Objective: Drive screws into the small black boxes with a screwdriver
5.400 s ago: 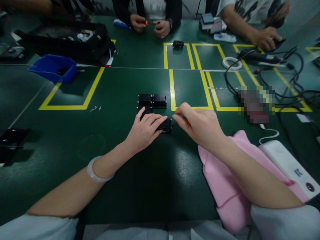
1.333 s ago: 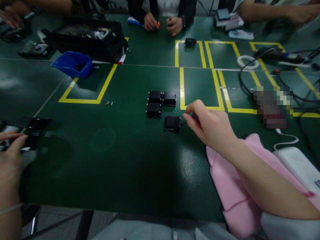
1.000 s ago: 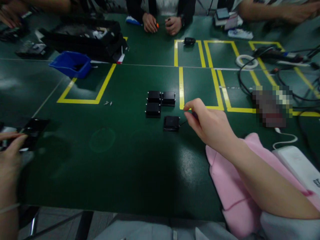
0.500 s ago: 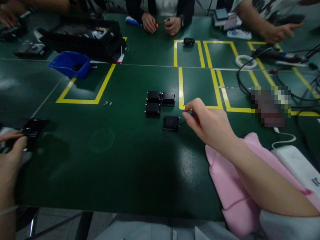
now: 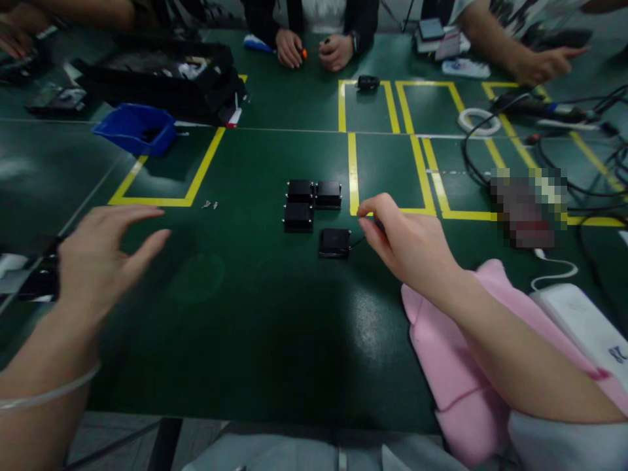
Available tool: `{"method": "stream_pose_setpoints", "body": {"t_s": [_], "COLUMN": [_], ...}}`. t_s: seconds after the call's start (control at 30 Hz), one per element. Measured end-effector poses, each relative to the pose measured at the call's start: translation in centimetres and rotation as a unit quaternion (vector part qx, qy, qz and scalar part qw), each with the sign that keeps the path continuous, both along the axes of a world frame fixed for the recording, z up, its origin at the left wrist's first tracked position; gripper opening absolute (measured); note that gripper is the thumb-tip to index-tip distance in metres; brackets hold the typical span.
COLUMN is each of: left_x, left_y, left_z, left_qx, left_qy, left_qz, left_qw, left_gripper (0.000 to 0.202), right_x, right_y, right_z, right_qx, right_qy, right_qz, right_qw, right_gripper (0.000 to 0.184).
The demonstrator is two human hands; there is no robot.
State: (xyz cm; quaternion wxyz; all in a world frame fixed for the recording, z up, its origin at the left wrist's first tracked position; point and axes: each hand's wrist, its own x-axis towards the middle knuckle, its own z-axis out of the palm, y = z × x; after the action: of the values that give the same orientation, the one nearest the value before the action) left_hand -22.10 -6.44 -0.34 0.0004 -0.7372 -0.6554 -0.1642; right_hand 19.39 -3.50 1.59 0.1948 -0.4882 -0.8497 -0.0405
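Several small black boxes lie on the green table: a cluster of three (image 5: 307,201) and a single black box (image 5: 334,243) just in front of it. My right hand (image 5: 405,243) rests just right of the single box, fingers pinched on a thin dark tool whose tip points at the box. My left hand (image 5: 101,256) hovers over the table at the left, fingers spread and holding nothing. A dark flat part (image 5: 34,282) lies by the left table edge beside that hand. Small screws (image 5: 210,205) lie near the yellow tape corner.
A blue bin (image 5: 133,129) and a black tray (image 5: 161,75) stand at the back left. Yellow tape rectangles (image 5: 385,163) mark the table. Cables (image 5: 549,157) run at the right, a pink cloth (image 5: 456,366) and a white device (image 5: 581,320) lie under my right arm. Other people's hands (image 5: 314,49) work across the table.
My left hand has left the dark part at the left edge and swung up and rightward over the table, open. My right hand has stayed by the single box.
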Motion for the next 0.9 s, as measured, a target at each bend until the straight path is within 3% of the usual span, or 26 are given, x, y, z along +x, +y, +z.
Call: {"method": "stream_pose_setpoints", "body": {"t_s": [0.07, 0.17, 0.23, 0.33, 0.53, 0.7, 0.9], "left_x": [5.1, 12.7, 16.5, 19.8, 20.7, 20.6, 20.6], "left_y": [1.3, 3.0, 3.8, 4.8, 5.4, 5.3, 5.4], "left_z": [0.2, -0.4, -1.3, -2.7, -4.0, -4.3, -4.6], "left_qx": [0.013, -0.014, -0.017, -0.013, -0.027, -0.033, -0.029], "left_qy": [0.010, 0.006, 0.011, 0.018, 0.014, -0.015, -0.017], "left_qz": [-0.101, -0.268, -0.318, -0.353, -0.350, -0.349, -0.349], "left_qw": [0.995, 0.963, 0.948, 0.935, 0.936, 0.937, 0.936], "left_gripper": [0.034, 0.042, 0.054, 0.063, 0.041, 0.039, 0.040], "right_x": [0.0, 0.0, -0.1, -0.1, -0.1, -0.1, -0.1], "right_y": [0.0, -0.1, -0.1, -0.1, -0.1, -0.2, -0.2], "right_z": [0.0, 0.1, 0.1, 0.2, 0.3, 0.4, 0.4], "right_qx": [0.002, 0.004, 0.006, 0.004, -0.007, -0.012, -0.008], "right_qy": [0.003, 0.002, -0.001, -0.005, -0.031, 0.005, -0.029], "right_qz": [0.002, 0.005, 0.003, 0.000, -0.009, -0.001, -0.018], "right_qw": [1.000, 1.000, 1.000, 1.000, 0.999, 1.000, 0.999], "right_gripper": [0.024, 0.024, 0.025, 0.028, 0.034, 0.029, 0.030]}}
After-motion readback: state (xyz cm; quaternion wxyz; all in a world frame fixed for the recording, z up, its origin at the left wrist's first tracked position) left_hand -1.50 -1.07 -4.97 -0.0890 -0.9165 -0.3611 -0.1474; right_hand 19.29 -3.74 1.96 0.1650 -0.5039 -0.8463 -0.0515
